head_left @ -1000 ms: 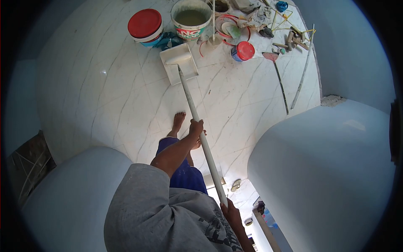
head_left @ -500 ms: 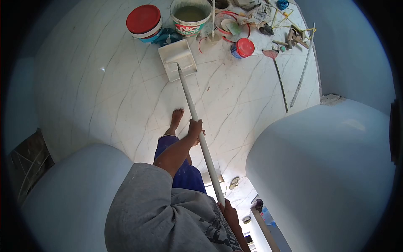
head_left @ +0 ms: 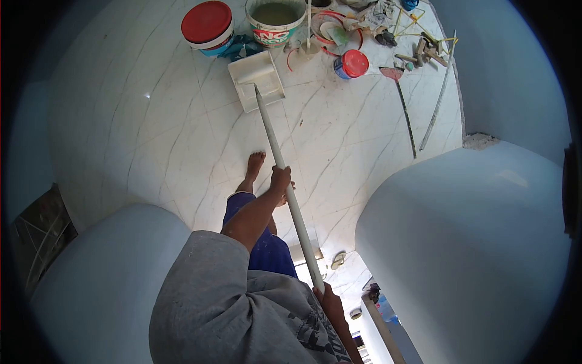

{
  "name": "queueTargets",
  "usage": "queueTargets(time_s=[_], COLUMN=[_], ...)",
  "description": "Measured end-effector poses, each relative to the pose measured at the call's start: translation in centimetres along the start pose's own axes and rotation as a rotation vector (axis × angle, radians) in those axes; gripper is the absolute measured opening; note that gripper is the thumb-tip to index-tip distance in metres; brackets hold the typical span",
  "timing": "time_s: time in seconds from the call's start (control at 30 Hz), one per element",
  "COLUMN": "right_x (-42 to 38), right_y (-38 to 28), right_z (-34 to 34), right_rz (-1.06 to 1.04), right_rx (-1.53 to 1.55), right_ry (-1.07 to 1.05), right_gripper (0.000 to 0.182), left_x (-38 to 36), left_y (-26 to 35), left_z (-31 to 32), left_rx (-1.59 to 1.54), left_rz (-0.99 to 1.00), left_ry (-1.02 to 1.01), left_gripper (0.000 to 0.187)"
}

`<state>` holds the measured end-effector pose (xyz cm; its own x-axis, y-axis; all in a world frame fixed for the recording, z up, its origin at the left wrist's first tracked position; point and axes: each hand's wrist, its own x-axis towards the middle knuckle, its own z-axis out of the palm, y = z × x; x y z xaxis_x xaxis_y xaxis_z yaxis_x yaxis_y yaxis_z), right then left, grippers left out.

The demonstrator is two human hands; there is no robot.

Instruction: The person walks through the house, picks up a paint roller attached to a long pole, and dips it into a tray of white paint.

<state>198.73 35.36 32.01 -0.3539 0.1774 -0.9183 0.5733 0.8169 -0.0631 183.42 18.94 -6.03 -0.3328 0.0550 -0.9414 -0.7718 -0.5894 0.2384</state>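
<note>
Open bucket (head_left: 276, 19) cut by top edge; right hand (head_left: 330, 302) partly behind grey shirt (head_left: 230, 309)

Roller (head_left: 257, 74) apparently in tray (head_left: 269, 92), buckets (head_left: 274, 21) behind.

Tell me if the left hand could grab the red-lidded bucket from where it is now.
Probably not. The left hand is closed around the long roller pole partway up it, while the red-lidded bucket stands across the tiled floor, beyond the paint tray. Nothing blocks the way; the bucket simply looks too far off.
</note>
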Motion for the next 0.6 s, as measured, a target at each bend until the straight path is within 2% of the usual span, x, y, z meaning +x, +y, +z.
queueTargets(time_s=[0.1,0.17,0.2,0.27,0.33,0.4,0.47,0.53,0.6], right_x=[-0.7,-2.5,-3.3,-4.4,-3.6,-2.0,-1.1,-1.5,-2.5], right_y=[-0.1,1.5,2.3,3.6,3.1,1.1,0.0,-0.6,0.6], right_z=[0.0,0.1,0.2,0.2,0.4,0.3,0.6,0.6,0.7], right_rz=[0.009,0.097,0.093,-0.006,-0.015,0.061,0.068,-0.003,0.005], right_rx=[-0.004,-0.022,-0.026,0.008,0.028,-0.009,0.011,0.023,0.035], right_ry=[-0.017,-0.087,-0.085,-0.072,-0.071,-0.076,-0.07,-0.052,-0.069], right_gripper=[0.041,0.041,0.041,0.042,0.043,0.043,0.042,0.041,0.041], left_x=[-4.2,-3.2,-2.3,-5.9,-4.6,-1.6,2.5,1.4,-1.2], left_y=[1.5,-1.3,-3.4,-2.0,-1.4,-2.4,-5.0,-4.0,-1.8], left_z=[1.5,1.2,0.6,1.6,1.5,0.4,-2.2,-2.8,-1.6], left_rx=[0.119,0.246,0.298,0.263,0.267,0.272,-0.096,-0.35,0.027], left_rz=[0.05,0.035,0.028,-0.067,-0.006,0.044,-0.02,-0.117,-0.073], left_ry=[0.146,0.167,0.127,0.151,0.172,0.193,-0.086,-0.311,-0.067], left_gripper=[0.029,0.029,0.034,0.033,0.03,0.028,0.032,0.033,0.029])
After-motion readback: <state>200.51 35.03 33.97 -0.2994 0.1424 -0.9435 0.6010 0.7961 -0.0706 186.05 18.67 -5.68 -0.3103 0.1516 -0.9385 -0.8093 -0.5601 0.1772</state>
